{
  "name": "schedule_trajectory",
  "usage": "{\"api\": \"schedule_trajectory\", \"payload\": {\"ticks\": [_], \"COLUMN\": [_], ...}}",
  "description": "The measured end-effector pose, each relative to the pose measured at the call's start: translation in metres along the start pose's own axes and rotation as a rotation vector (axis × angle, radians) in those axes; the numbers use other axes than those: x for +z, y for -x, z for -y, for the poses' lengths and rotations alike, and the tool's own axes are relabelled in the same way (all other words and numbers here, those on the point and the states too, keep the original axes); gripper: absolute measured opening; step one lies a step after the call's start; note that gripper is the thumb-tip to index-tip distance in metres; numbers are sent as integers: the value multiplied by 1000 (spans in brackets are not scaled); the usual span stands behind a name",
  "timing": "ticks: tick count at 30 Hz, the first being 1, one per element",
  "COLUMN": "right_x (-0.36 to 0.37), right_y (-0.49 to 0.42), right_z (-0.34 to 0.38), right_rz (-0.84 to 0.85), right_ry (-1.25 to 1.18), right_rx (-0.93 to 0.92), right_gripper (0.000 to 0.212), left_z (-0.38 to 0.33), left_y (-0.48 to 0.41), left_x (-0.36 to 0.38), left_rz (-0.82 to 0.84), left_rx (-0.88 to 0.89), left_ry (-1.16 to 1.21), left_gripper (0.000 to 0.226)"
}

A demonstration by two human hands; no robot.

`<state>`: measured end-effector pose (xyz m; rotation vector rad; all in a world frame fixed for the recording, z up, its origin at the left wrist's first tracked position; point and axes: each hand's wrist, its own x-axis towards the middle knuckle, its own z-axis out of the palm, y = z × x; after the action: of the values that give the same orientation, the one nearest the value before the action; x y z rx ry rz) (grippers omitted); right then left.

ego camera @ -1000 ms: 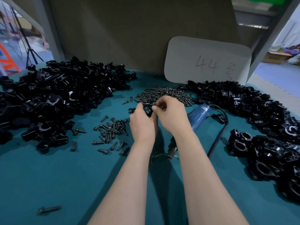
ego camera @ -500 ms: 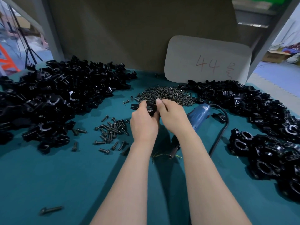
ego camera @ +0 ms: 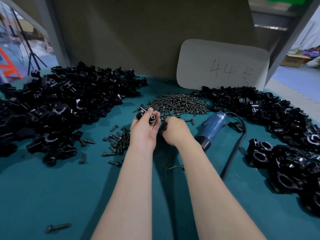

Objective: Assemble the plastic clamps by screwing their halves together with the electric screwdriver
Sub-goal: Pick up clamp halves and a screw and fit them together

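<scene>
Holding: a clamp (ego camera: pixel 144 113) is gripped in the left hand (ego camera: pixel 144 130), fingers curled round it, palm turned up, over the surface.
Clamp: black glossy moulded plastic, blocky; a round bore with a pale rim is seen at its near end.
Right hand (ego camera: pixel 175 132): held low just beside the left, knuckles up, fingers curled under; whether anything is pinched in that grip cannot be told.
Screwdriver (ego camera: pixel 213 126): laid on its side just right of the right hand, ungripped; smooth blue barrel, black nose, thick black cable (ego camera: pixel 233 153) looped from its far end.
Screws (ego camera: pixel 180 104): dark metal, short and round-headed, spread in a flat heap beyond the hands; a thinner scatter (ego camera: pixel 119 142) is seen left of the left wrist, and a lone screw (ego camera: pixel 58 227) at the near left.
Left heap (ego camera: pixel 60 104): black half-round plastic pieces, piled high and tangled.
Right heap (ego camera: pixel 277 122): more black pieces, with ring-shaped closed clamps nearer the front.
Surface (ego camera: pixel 52 196): teal, matte, cloth-like.
Card (ego camera: pixel 223 64): white, round-cornered, marked "44" in red, leaned against a dull brown panel (ego camera: pixel 138 32).
Room: a tripod (ego camera: pixel 32 56) is seen at far left, a cardboard box (ego camera: pixel 294 59) on a blue floor at far right.
</scene>
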<state>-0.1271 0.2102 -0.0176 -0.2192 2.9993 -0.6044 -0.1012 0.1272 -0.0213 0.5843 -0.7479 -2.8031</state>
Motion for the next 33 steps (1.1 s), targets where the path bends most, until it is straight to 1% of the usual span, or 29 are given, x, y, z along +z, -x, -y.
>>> {"api": "schedule_trajectory", "payload": {"ticks": [8, 11, 12, 14, 17, 19, 20, 23, 26, 29, 33], "right_x": [-7, -11, -14, -22, -33, -35, -35, -34, -33, -31, -28], "right_y": [6, 10, 11, 12, 14, 16, 17, 17, 17, 17, 18], "right_z": [-4, -9, -10, -13, -15, -15, -15, -15, -14, -10, -6], "right_rz": [88, 87, 56, -50, -191, -222, -221, -202, -230, -256, -275], "right_ry": [64, 60, 26, -137, -422, -478, -476, -470, -463, -401, -356], "right_rx": [6, 19, 17, 12, -30, -71, -84, -115, -143, -171, -173], "right_gripper": [26, 24, 21, 7, 9, 11, 12, 12, 13, 11, 12], "left_z": [-1, 0, 1, 2, 6, 8, 9, 11, 14, 17, 20], "left_y": [1, 1, 1, 2, 0, -1, -1, -3, -3, -1, 0], "left_x": [1, 1, 2, 2, 2, 3, 3, 3, 4, 6, 6], "left_rz": [2, 10, 16, 33, 56, 52, 51, 65, 57, 52, 45], "left_rx": [-7, 6, 13, 14, 6, 5, 3, 19, 42, 74, 117], "left_ry": [26, -3, -25, -68, -123, -147, -156, -220, -272, -343, -405], "left_gripper": [14, 28, 28, 27, 15, 20, 21, 10, 10, 8, 8]}}
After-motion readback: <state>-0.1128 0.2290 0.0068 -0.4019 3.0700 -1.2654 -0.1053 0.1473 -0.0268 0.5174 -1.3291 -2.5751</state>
